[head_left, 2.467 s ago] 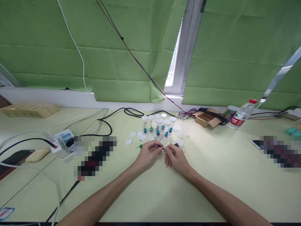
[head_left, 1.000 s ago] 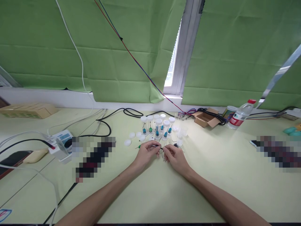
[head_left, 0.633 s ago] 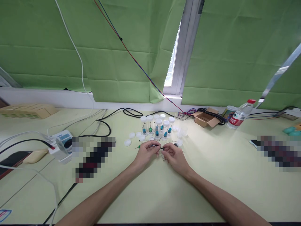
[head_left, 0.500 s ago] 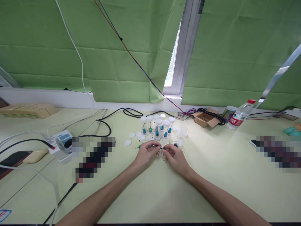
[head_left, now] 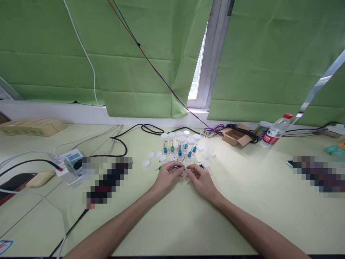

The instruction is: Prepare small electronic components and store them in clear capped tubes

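Observation:
My left hand (head_left: 170, 174) and my right hand (head_left: 199, 178) meet at the middle of the table, each closed in a pinch. A small dark piece shows at their touching fingertips, too small to name. Below the fingertips hang or lie thin metal pieces (head_left: 188, 180). Just beyond my hands stand several clear capped vials (head_left: 181, 154), holding needle tips with blue or green hubs. A green-hubbed needle (head_left: 159, 168) lies by my left hand. Loose white caps (head_left: 146, 164) are scattered to the left of the vials, and another cap (head_left: 206, 163) lies near my right hand.
Behind the vials a black cable (head_left: 145, 126) runs along the table. An open cardboard box (head_left: 235, 136) and a water bottle (head_left: 276, 132) stand at the back right. To the left are a power strip (head_left: 68, 162) and a phone (head_left: 16, 183).
The fingers of my right hand have shifted slightly at the fingertips of my left. My left hand and the vials stay where they were.

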`<state>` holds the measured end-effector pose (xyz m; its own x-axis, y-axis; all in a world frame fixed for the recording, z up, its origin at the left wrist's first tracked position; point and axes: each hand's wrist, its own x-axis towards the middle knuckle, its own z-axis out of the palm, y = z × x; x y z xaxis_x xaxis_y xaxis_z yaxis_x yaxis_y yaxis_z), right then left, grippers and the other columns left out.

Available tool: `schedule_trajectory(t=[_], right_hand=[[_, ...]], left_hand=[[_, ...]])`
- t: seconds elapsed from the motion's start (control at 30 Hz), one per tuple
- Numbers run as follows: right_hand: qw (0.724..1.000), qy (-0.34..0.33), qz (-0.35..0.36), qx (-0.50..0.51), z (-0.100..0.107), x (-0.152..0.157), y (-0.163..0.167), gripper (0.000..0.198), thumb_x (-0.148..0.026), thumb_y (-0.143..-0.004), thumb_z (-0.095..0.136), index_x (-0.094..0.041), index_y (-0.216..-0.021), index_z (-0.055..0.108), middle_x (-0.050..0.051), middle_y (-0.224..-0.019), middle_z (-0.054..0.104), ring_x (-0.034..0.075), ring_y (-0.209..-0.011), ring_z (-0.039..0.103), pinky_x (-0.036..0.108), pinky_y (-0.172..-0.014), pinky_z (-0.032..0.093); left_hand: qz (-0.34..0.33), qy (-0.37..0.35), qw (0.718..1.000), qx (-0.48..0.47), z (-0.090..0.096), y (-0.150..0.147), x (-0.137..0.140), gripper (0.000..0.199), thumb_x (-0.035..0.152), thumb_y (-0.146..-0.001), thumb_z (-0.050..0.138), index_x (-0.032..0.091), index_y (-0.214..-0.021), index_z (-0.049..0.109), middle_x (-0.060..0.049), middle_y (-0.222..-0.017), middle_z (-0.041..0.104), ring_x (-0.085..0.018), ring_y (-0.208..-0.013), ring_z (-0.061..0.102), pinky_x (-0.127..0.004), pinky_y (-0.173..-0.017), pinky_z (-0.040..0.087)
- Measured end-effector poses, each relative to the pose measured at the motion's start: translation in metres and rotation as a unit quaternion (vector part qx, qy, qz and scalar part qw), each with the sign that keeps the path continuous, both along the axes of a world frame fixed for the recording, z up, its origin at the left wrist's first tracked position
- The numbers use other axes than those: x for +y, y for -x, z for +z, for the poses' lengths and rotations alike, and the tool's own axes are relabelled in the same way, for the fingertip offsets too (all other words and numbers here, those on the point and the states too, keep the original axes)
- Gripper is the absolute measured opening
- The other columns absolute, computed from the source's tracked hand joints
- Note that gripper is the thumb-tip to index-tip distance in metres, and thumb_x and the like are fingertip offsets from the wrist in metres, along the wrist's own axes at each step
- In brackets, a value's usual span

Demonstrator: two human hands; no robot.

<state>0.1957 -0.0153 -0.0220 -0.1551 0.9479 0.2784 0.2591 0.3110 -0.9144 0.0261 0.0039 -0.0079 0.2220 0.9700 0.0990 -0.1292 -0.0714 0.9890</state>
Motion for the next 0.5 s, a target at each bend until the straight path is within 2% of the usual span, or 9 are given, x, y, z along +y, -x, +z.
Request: schedule_trajectory(t=[0.07, 0.2, 0.5], right_hand=[[1.000, -0.007, -0.001, 0.017, -0.0004, 0.0000, -0.0001, 0.027, -0.042, -0.087, 0.059, -0.020, -0.103, 0.060, 0.003, -0.079, 0.066, 0.016, -0.064, 0.057, 0.028, -0.058, 0.045], [1.000, -0.014, 0.004, 0.027, -0.0011, 0.0003, -0.0003, 0.025, -0.041, -0.085, 0.061, -0.020, -0.098, 0.059, 0.004, -0.084, 0.065, 0.016, -0.068, 0.059, 0.028, -0.060, 0.048], [1.000, 0.005, 0.018, 0.012, 0.0001, -0.0006, -0.0001, 0.031, -0.046, -0.091, 0.051, -0.020, -0.079, 0.059, 0.000, -0.063, 0.056, 0.015, -0.055, 0.051, 0.028, -0.054, 0.043]], left_hand=[[0.012, 0.003, 1.000, -0.006, -0.0011, 0.0005, 0.0009, 0.021, 0.033, -0.073, 0.074, 0.016, -0.084, 0.070, -0.004, -0.078, 0.065, -0.013, -0.061, 0.059, -0.029, -0.064, 0.051], [0.013, 0.005, 1.000, -0.008, -0.0011, 0.0006, 0.0010, 0.022, 0.034, -0.072, 0.074, 0.016, -0.084, 0.070, -0.004, -0.080, 0.066, -0.013, -0.061, 0.059, -0.029, -0.064, 0.051], [0.006, -0.010, 1.000, 0.024, 0.0081, -0.0028, -0.0038, 0.017, 0.030, -0.072, 0.073, 0.016, -0.080, 0.069, -0.002, -0.069, 0.064, -0.014, -0.057, 0.058, -0.029, -0.062, 0.050]])
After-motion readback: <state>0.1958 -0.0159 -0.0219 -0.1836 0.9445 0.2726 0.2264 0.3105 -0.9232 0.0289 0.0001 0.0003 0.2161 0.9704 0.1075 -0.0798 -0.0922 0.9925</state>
